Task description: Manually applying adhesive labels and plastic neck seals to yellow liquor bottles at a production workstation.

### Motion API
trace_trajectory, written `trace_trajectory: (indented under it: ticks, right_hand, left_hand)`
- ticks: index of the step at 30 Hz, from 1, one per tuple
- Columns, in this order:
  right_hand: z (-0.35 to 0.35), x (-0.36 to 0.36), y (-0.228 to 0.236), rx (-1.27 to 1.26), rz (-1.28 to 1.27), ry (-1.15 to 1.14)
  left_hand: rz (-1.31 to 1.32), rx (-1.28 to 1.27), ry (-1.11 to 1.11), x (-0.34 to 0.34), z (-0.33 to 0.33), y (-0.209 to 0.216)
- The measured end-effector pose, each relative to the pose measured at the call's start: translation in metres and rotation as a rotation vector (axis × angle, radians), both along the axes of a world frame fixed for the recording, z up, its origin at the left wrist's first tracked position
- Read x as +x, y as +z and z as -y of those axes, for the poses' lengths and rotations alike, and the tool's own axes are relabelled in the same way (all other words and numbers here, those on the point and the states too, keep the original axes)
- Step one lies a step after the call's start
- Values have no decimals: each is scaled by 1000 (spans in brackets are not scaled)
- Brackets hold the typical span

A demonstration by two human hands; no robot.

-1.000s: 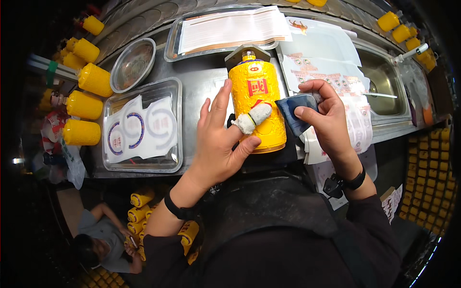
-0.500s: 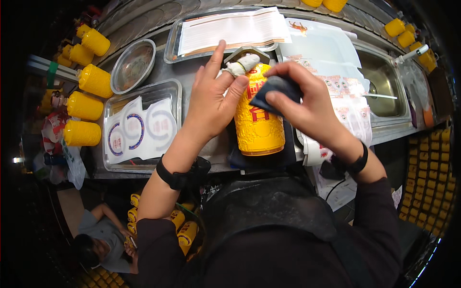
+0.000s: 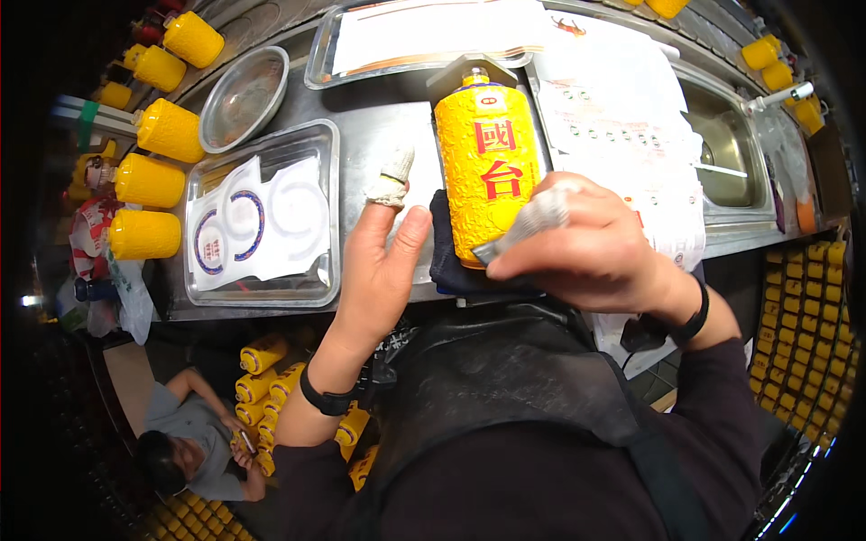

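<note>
A yellow embossed bottle (image 3: 469, 171) with red characters lies on the counter, its neck away from me in a grey metal rest (image 3: 442, 83). Its base lies over a folded dark cloth (image 3: 446, 257). My right hand (image 3: 609, 243) is closed around a small dark flat scraper (image 3: 485, 252), whose edge touches the bottle near its base. A whitish cloth wrap (image 3: 541, 215) covers one right finger. Left of the bottle and apart from it, my left hand (image 3: 379, 270) is open and holds nothing. One of its fingers wears a whitish cloth cover (image 3: 393, 180).
A clear tray (image 3: 307, 288) with decal sheets and a metal bowl (image 3: 242, 99) are at left, beside several yellow bottles (image 3: 146, 234). Printed sheets (image 3: 613, 99) lie right, before a sink (image 3: 726, 185). Another person (image 3: 194, 442) sits lower left among bottles.
My left hand has come off the bottle's upper part, moving left and nearer. My right hand has slid the scraper down toward the base. The bottle's front is now uncovered, and the view has shifted slightly.
</note>
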State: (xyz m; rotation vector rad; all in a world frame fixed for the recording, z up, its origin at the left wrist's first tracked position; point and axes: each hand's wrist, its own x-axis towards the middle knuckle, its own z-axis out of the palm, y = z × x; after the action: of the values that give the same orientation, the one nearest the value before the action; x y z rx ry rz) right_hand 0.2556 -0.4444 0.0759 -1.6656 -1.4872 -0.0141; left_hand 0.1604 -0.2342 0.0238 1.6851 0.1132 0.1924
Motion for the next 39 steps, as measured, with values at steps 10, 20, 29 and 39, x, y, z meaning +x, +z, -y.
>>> trace_trajectory:
  ticks: [10, 20, 29, 39]
  right_hand:
    - [19, 8, -33, 262, -957, -697]
    - [17, 19, -28, 120, -1043, -531]
    - [44, 29, -61, 64, -939, -566]
    - [64, 165, -78, -456, -270, -847]
  left_hand:
    - [-42, -138, -172, 26, 31, 3]
    - [-119, -125, -124, 22, 31, 3]
    - [-51, -227, -85, 22, 35, 6]
    - [-115, -255, -40, 14, 19, -5]
